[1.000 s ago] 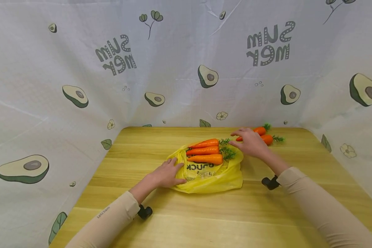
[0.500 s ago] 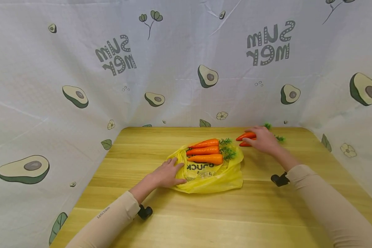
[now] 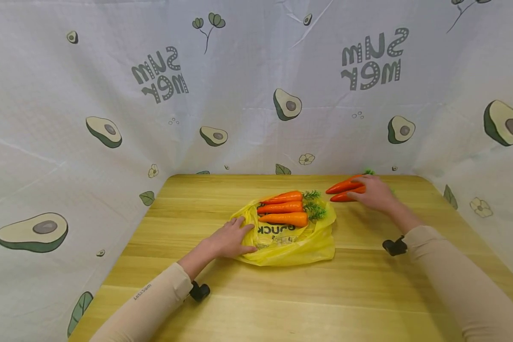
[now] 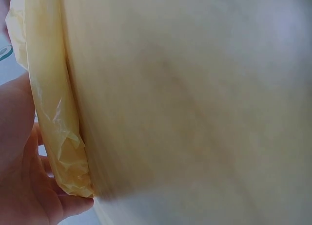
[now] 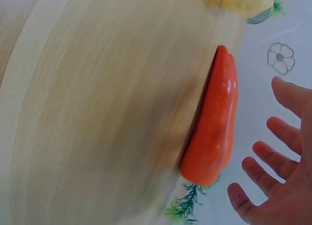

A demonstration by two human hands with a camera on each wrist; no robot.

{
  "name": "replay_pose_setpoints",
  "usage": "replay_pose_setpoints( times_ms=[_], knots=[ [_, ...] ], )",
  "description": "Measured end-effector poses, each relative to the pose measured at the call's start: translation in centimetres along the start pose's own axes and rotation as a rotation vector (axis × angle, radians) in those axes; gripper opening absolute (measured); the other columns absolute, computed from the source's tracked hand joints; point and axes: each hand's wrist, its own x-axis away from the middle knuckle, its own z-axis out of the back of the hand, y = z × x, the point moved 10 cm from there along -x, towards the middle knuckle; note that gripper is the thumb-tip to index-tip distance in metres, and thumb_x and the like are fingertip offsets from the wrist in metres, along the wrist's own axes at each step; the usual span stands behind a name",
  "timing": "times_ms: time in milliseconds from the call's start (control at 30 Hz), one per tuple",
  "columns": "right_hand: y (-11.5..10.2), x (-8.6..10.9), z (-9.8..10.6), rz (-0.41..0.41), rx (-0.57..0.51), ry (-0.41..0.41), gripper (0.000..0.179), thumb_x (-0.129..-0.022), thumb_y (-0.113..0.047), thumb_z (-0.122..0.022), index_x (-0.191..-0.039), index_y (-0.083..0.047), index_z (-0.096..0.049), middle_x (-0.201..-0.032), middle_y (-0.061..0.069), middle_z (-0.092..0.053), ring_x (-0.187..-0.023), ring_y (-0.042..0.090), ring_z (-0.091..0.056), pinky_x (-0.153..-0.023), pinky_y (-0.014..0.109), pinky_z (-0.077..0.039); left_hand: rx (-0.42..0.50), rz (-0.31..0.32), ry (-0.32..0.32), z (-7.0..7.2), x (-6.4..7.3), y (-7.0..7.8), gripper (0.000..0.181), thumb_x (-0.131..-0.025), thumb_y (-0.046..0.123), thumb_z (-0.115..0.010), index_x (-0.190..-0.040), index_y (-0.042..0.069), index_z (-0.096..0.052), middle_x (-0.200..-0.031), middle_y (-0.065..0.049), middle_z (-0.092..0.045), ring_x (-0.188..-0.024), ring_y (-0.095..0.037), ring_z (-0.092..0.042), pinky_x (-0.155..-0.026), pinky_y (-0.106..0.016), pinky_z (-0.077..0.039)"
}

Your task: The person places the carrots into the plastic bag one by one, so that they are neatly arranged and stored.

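While the two loose carrots [image 3: 344, 185] haven't budged over the last second, the right hand [image 3: 374, 192] sure has: it was over by the bag side, covering their tips, and now it's slid right to their thick, leafy ends, so both orange tips are out in plain view. They're lying together at the far right of the table [image 3: 282, 304], tips left. Right wrist cam shows the fingers well spread beside them, loosely bent, holding nothing, and no contact that I can see.

Going outward, the three bagged carrots [image 3: 282, 206] sit just left on the opened yellow bag [image 3: 299, 249], greens to the right; can't tell if they're properly inside. Left hand [image 3: 231, 237] is where it was, resting on the bag's left edge, thumb and fingers apart. Can't tell how firmly it's pressing.

So my read: count's still three at the bag, two out, and that rightward slide looks like getting lined up on the pair, with no grip made yet.
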Motion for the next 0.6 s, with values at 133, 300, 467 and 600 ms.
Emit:
replay_pose_setpoints(
  times_ms=[133, 300, 467, 600],
  knots=[
    [0.7, -0.2, -0.1, 0.015, -0.014, -0.005, 0.049, -0.097, -0.032, -0.067, -0.131, 0.003, -0.063, -0.128, 0.03, -0.063, -0.118, 0.051, -0.054, -0.099, 0.065, -0.04, -0.001, 0.004, -0.005, 0.0, -0.1, -0.2, 0.075, -0.096, 0.061, -0.058, -0.154, 0.016, -0.041, -0.162, -0.022, -0.027, -0.148, -0.045, -0.03, -0.119, -0.056, -0.031],
    [2.1, -0.3, -0.4, -0.039, -0.015, -0.052, 0.052, -0.096, -0.036, -0.069, -0.131, 0.001, -0.061, -0.127, 0.032, -0.061, -0.116, 0.052, -0.053, -0.096, 0.066, -0.04, 0.009, 0.005, -0.004, 0.2, -0.1, -0.2, 0.075, -0.095, 0.06, -0.059, -0.154, 0.016, -0.042, -0.162, -0.021, -0.027, -0.148, -0.044, -0.029, -0.119, -0.056, -0.03],
    [3.6, -0.3, -1.1, -0.104, -0.029, -0.097, 0.059, -0.095, -0.037, -0.068, -0.136, 0.004, -0.056, -0.136, 0.036, -0.052, -0.123, 0.056, -0.044, -0.102, 0.07, -0.035, 0.014, 0.007, -0.009, 0.1, 0.0, -0.2, 0.075, -0.095, 0.06, -0.059, -0.154, 0.016, -0.042, -0.162, -0.021, -0.027, -0.149, -0.044, -0.029, -0.119, -0.055, -0.03],
    [4.6, -0.1, -1.5, -0.152, -0.032, -0.122, 0.063, -0.095, -0.036, -0.068, -0.138, 0.008, -0.053, -0.139, 0.039, -0.046, -0.124, 0.058, -0.039, -0.103, 0.072, -0.031, 0.015, 0.011, -0.015, 0.1, -0.1, -0.2, 0.076, -0.095, 0.06, -0.059, -0.154, 0.016, -0.041, -0.163, -0.021, -0.026, -0.149, -0.045, -0.028, -0.119, -0.056, -0.03]
  ],
)
